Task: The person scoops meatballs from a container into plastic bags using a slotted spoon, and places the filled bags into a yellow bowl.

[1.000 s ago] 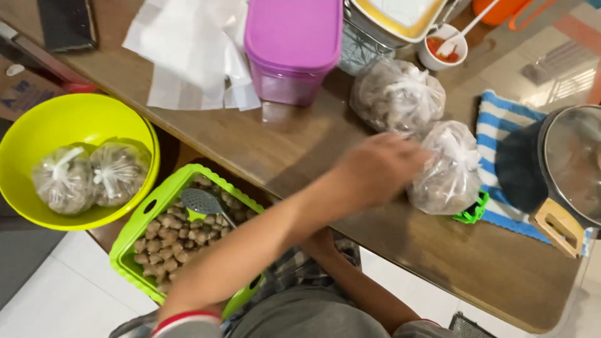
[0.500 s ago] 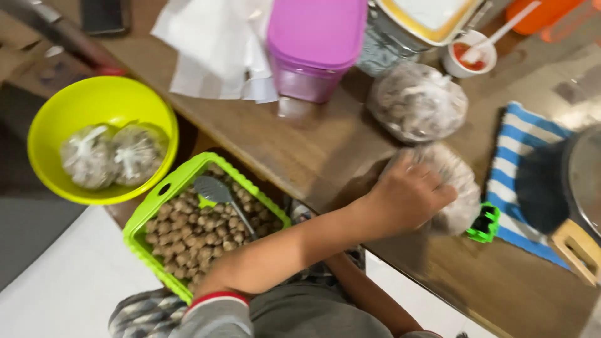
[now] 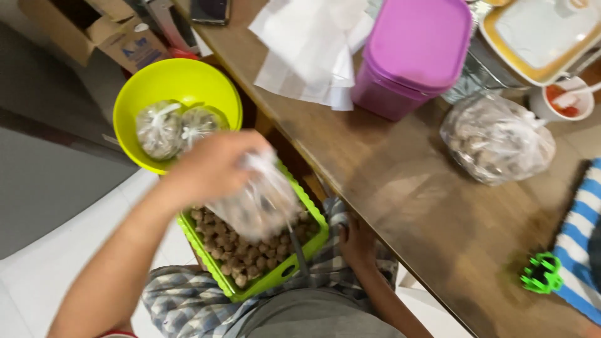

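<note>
**Bag of brown balls held over the green basket**

We see the left hand (image 3: pixel 210 166) with its fingers closed around the knotted top of a clear plastic bag (image 3: pixel 260 206) full of small brown balls, which hangs in the air above the green basket (image 3: pixel 313 213). The basket, holding loose balls of the same kind, sits on the person's lap, just off the near edge of the wooden table (image 3: pixel 400 194). Beyond it is a yellow-green bowl (image 3: pixel 178 78) with two tied bags inside. The right hand (image 3: pixel 357 241) rests at the table's near edge beside the basket; we cannot tell whether its fingers are open or closed. On the table, a larger filled bag (image 3: pixel 498 138) lies toward the far edge, right of a purple lidded container (image 3: pixel 413 53).
</note>
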